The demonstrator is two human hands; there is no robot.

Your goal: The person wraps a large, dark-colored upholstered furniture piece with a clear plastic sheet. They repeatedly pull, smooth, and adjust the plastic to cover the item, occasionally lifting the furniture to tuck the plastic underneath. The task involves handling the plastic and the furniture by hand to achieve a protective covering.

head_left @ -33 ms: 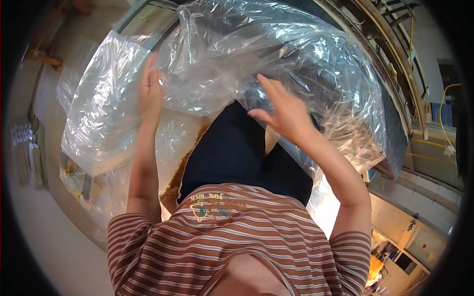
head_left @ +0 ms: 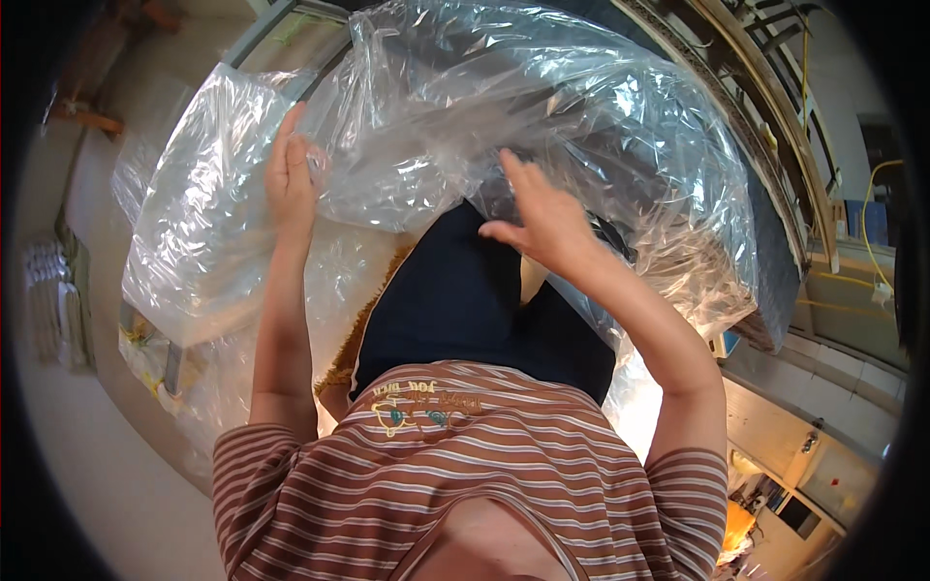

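Crinkled clear plastic sheeting [head_left: 639, 126] spreads over the work surface in front of me and hangs down on the left. My left hand [head_left: 291, 179] is beside the left part of the sheeting, fingers stretched upward. Whether it touches the plastic I cannot tell. Over the middle of the sheeting, close to its near edge, my right hand [head_left: 550, 218] is held with its fingers extended and the thumb apart. Neither hand grips anything visible. Some of the plastic's folds look smeared or are hidden behind the hands.
A grey metal frame [head_left: 257, 37] shows at the upper left. Along the upper right runs a long curved-looking rail [head_left: 775, 107], with a yellow cable [head_left: 865, 218] beyond it. Bundled pale material [head_left: 60, 305] stands far left. My lap [head_left: 436, 300] is against the sheeting's near side.
My right hand has shifted slightly left, and my left hand has also moved a touch left. The sheeting stays nearly the same.
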